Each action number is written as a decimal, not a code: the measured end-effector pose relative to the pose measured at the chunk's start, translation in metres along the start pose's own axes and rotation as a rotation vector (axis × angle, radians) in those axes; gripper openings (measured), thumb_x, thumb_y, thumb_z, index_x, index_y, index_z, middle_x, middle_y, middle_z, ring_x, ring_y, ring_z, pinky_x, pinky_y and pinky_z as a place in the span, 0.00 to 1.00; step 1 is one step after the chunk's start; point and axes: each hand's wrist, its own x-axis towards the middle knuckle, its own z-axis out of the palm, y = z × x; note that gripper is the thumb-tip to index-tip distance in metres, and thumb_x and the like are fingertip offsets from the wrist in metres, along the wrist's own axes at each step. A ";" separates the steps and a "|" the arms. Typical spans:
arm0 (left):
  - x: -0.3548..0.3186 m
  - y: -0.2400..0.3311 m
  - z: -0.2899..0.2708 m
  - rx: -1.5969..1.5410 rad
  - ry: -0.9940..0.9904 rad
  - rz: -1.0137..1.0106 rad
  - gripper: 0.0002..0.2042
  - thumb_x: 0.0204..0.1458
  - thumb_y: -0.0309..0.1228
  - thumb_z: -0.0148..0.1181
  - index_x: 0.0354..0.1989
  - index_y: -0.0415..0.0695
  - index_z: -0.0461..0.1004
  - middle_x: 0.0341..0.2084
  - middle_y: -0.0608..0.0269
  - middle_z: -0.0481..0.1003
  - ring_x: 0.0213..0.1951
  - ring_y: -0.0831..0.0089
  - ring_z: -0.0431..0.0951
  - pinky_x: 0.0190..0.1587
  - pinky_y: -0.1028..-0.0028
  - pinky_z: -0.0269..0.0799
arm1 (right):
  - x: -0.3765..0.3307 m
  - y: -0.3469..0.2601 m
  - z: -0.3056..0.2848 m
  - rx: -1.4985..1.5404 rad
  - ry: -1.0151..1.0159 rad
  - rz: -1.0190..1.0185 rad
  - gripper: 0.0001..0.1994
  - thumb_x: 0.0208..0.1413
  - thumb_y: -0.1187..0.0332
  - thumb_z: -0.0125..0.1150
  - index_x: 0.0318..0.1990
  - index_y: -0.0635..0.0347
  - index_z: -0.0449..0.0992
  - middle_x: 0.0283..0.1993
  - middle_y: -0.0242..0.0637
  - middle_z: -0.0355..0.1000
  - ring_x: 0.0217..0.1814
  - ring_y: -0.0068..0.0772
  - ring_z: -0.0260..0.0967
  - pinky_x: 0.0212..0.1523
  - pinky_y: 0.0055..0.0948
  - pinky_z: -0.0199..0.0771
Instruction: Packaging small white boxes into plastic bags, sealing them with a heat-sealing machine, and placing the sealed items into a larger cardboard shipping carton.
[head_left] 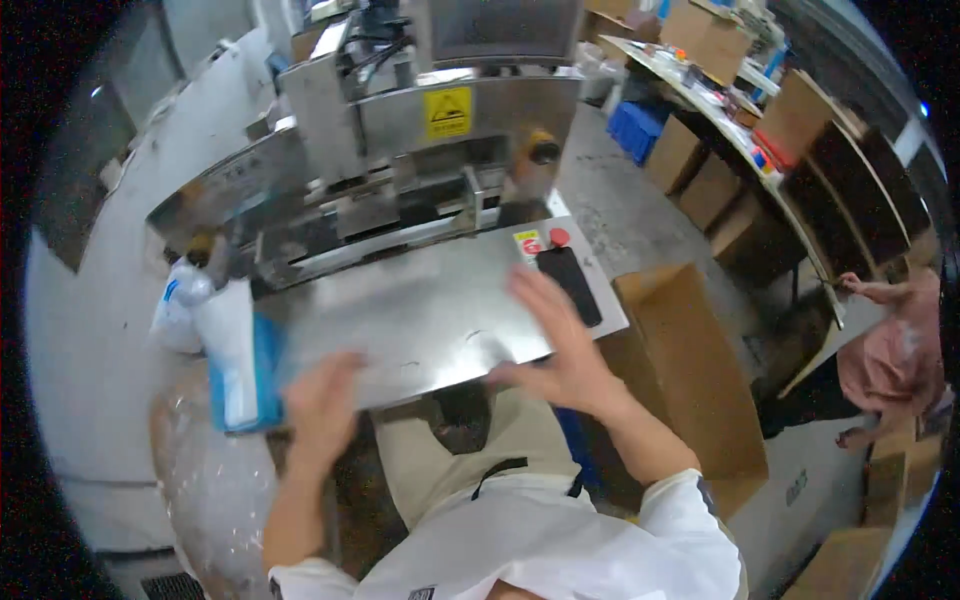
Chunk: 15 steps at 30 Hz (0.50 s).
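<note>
Steel counter (400, 300); a machine (395, 118) stood along its far edge. Red button (559, 237) and flat black device (568, 284) were at the right end; blue box (268, 365) with a white sheet (231, 345) stood by the left end; cardboard box (700, 370) off to the right. Right hand (562, 350) was released, thumb and fingers spread, near the device. Left hand (325, 400) was blurred, unclenched, beside the blue box; contact with the counter couldn't be told.

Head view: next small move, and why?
Perhaps ease the left hand toward the white sheet-like item at the blue container: it lies close to that hand, and the right hand, open over the metal tabletop, seems to hold nothing.
</note>
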 end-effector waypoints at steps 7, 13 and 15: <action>-0.028 0.053 0.043 -0.527 -0.032 -0.290 0.06 0.56 0.26 0.62 0.34 0.35 0.80 0.21 0.64 0.77 0.26 0.83 0.75 0.29 0.78 0.72 | 0.008 0.000 0.055 0.009 -0.479 0.159 0.04 0.52 0.71 0.65 0.31 0.60 0.76 0.35 0.44 0.77 0.36 0.47 0.76 0.36 0.38 0.75; -0.047 0.016 0.068 -0.413 0.085 -0.595 0.09 0.54 0.31 0.66 0.37 0.37 0.78 0.26 0.57 0.80 0.24 0.76 0.76 0.30 0.73 0.73 | 0.012 -0.009 0.067 -0.093 -0.111 -0.357 0.07 0.41 0.76 0.69 0.28 0.58 0.77 0.37 0.39 0.75 0.42 0.40 0.75 0.38 0.35 0.77; -0.037 0.020 0.062 -0.192 0.171 -0.233 0.11 0.53 0.30 0.65 0.42 0.38 0.77 0.30 0.54 0.80 0.28 0.68 0.78 0.34 0.69 0.74 | 0.006 0.003 0.074 -0.078 -0.170 -0.329 0.09 0.38 0.75 0.69 0.29 0.59 0.76 0.36 0.38 0.74 0.43 0.42 0.74 0.42 0.39 0.76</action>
